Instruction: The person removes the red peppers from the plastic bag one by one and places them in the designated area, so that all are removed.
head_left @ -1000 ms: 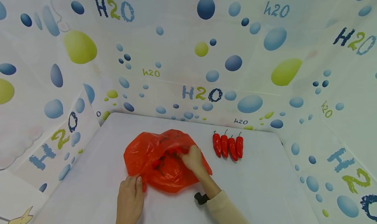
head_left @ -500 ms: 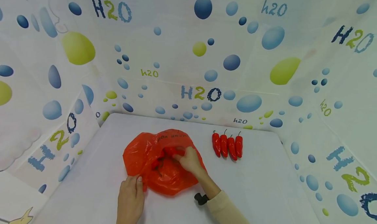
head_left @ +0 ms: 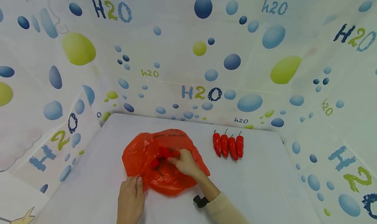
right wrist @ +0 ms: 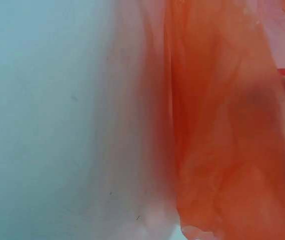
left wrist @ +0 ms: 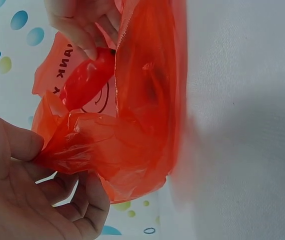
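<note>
An orange-red plastic bag point(head_left: 136, 152) with dark lettering lies in the middle of the table, its mouth gaping toward me. At its near left corner my left hand point(head_left: 131, 198) pinches the bag's edge between thumb and fingers, plain in the left wrist view. My right hand point(head_left: 186, 163) reaches into the mouth from the right. In the left wrist view, its fingertips grip a red chili pepper point(left wrist: 85, 82) near the stem end. More red peppers with dark stems show deeper in the bag, partly hidden by the plastic. The right wrist view mostly shows the bag's side.
To the right of the bag, several red chili peppers point(head_left: 232, 148) lie side by side in a row, stems pointing away. A small black device point(head_left: 200, 201) sits at my right wrist. A patterned curtain point(head_left: 173, 54) surrounds the white table point(head_left: 259, 184) at the back and sides.
My right hand has shifted a little left and nearer to me within the bag mouth. The bag's back wall has spread, showing more lettering. My left hand has stayed put.
</note>
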Demonstrator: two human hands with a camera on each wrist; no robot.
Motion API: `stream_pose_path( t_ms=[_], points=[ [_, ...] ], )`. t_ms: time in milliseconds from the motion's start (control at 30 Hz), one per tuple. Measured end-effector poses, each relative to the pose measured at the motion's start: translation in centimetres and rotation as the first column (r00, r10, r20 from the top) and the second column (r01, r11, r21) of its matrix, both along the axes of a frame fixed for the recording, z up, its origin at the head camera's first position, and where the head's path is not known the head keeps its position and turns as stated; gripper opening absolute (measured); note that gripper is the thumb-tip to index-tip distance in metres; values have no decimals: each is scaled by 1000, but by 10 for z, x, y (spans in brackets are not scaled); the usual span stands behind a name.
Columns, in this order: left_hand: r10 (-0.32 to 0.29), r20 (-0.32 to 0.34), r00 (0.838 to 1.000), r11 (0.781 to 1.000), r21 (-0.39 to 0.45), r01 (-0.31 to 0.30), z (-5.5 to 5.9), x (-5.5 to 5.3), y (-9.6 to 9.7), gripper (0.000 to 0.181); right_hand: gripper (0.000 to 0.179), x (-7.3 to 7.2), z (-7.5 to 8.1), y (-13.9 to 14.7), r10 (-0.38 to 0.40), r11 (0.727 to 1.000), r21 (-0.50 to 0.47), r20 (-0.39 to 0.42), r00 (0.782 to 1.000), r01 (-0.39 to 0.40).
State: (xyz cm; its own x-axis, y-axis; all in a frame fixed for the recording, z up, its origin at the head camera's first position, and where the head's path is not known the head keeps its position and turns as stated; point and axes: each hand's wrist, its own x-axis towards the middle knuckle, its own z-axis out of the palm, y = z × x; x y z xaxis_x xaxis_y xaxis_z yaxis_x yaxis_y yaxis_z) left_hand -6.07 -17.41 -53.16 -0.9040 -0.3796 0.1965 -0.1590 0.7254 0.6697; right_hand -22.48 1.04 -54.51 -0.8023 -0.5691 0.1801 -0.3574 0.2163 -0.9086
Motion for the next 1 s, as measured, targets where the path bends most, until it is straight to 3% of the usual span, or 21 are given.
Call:
stream_pose_path(
  t_ms=[267, 500, 733, 1000],
  points=[
    [0, 39, 999, 1000, 13, 0, 2, 0, -1, 33, 42, 19, 16, 5, -125, 991, 60, 50, 991, 122],
    [-3, 6, 1000, 1000, 19, 3, 0, -1, 0, 32, 40, 37, 27, 16, -227, 972, 61, 22, 974, 225],
    [-5, -7, 1000, 1000, 28, 6, -2, -2, 0, 34, 38, 57, 38, 27, -345, 938, -29, -66, 936, 344],
    [-11, -70, 998, 1000, 16, 12, -4, -2, 2, 31, 38, 77, 52, 36, -438, 899, -34, -49, 898, 437]
  ],
)
